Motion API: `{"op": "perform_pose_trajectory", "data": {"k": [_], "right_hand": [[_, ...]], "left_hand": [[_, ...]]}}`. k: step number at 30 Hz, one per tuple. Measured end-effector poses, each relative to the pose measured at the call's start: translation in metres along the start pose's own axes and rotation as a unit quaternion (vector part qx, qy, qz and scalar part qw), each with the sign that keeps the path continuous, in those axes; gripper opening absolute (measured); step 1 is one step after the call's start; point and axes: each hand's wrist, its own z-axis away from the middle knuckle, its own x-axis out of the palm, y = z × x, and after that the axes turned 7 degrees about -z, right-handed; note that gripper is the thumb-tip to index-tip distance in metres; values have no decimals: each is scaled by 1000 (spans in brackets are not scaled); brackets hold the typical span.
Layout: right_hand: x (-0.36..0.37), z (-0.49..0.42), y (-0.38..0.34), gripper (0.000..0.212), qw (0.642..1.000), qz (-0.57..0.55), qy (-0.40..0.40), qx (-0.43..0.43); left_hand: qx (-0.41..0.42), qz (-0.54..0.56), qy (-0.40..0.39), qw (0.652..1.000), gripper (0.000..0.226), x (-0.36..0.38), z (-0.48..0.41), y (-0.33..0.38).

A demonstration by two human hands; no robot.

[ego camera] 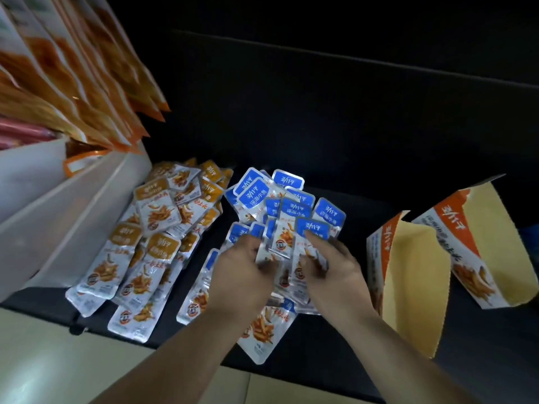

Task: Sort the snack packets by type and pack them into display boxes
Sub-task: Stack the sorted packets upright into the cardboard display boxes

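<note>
Sorting looked basically done: orange packets [151, 237] heaped left, blue packets [287, 199] mid-table [306, 351]. Left grip [242, 269] and right grip [335, 266] both pinched a bunch of blue ones. Display boxes [408, 275] stood open alongside, apparently empty, so packing's all left.

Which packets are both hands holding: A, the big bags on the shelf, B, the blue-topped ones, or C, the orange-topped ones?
B: the left hand and the right hand both grip blue-topped packets in the middle pile, while the orange-topped packets lie untouched at the left.
</note>
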Motion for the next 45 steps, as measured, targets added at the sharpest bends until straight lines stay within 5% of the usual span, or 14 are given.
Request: {"op": "perform_pose_trajectory", "data": {"k": [3, 9, 19, 27, 32, 36, 41, 45], "right_hand": [[-2, 0, 3, 54, 1000, 9, 14, -18], [-9, -6, 0, 56, 1000, -19, -16, 9], [-18, 0, -18, 55, 986, -153, -57, 42], [-21, 8, -44, 44, 972, -211, -88, 55], [-34, 7, -73, 68, 957, -281, -45, 55], [-42, 8, -96, 86, 935, -339, -72, 72], [-52, 31, -101, 93, 936, -336, -88, 57], [-80, 39, -98, 105, 951, -296, -90, 22]], "left_hand": [[-28, 30, 9, 999, 9, -4, -7, 10], [-39, 70, 11, 997, 38, -9, -22, 23], [-49, 118, -107, 986, 17, -4, -14, 40], [-37, 183, -61, 980, 24, -6, -3, 42], [-19, 271, -15, 962, 26, -29, 12, 43], [51, 265, -59, 961, 34, -41, 40, 55], [128, 184, -104, 969, 73, -35, 55, 70], [152, 183, -192, 952, 80, -29, 58, 85]]}}
